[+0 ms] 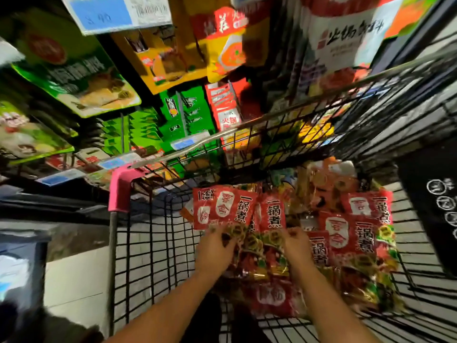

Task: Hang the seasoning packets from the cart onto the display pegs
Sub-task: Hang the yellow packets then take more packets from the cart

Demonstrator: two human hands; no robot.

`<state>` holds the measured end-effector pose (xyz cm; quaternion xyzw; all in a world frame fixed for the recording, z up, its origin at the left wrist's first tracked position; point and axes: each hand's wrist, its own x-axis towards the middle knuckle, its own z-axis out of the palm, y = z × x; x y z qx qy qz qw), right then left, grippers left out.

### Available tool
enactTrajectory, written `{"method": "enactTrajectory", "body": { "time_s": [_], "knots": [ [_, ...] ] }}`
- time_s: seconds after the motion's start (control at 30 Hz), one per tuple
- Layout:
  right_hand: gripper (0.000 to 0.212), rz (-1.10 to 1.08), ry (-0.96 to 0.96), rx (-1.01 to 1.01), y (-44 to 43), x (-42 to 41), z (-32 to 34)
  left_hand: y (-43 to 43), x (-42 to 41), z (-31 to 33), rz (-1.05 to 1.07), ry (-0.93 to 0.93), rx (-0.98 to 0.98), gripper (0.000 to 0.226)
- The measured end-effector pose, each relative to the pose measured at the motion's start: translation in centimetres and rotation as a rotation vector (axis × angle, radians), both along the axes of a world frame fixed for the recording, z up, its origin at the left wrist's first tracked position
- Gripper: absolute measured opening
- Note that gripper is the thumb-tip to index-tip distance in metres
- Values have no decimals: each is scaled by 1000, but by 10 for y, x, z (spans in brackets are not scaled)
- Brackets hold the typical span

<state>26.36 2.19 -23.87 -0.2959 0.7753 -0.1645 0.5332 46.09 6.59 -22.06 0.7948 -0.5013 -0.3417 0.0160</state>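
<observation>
Several red seasoning packets (346, 233) with white labels lie piled in the black wire cart (148, 243). My left hand (215, 251) grips the lower edge of one red packet (222, 206), which stands tilted up at the pile's left side. My right hand (296, 246) pinches the bottom of a second red packet (273, 211) right beside it. Both forearms reach in from the bottom of the view. Display pegs are hidden behind hanging packets (173, 53) on the rack above and beyond the cart.
Green packets (74, 70) and yellow ones hang at upper left, with a blue price tag (103, 16) overhead. A white and red bag (346, 33) hangs at upper right. The cart has a pink corner guard (121, 191). A black sign (435, 206) stands at right.
</observation>
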Motion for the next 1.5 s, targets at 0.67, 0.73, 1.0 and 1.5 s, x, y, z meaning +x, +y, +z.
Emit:
{"method": "enactTrajectory", "body": {
  "time_s": [0.67, 0.73, 1.0, 1.5],
  "knots": [
    [37, 6, 337, -255, -18, -93, 70, -6, -36, 7, 527, 712, 54, 43],
    [45, -19, 308, -274, -18, -93, 83, -15, -41, 25, 483, 785, 84, 41],
    [62, -292, -206, -151, 2, -97, 104, -45, -89, 62, 309, 1058, 245, 56],
    [30, -169, -62, -291, -27, -125, 116, -52, -94, 21, 418, 568, 97, 74]
  ]
}}
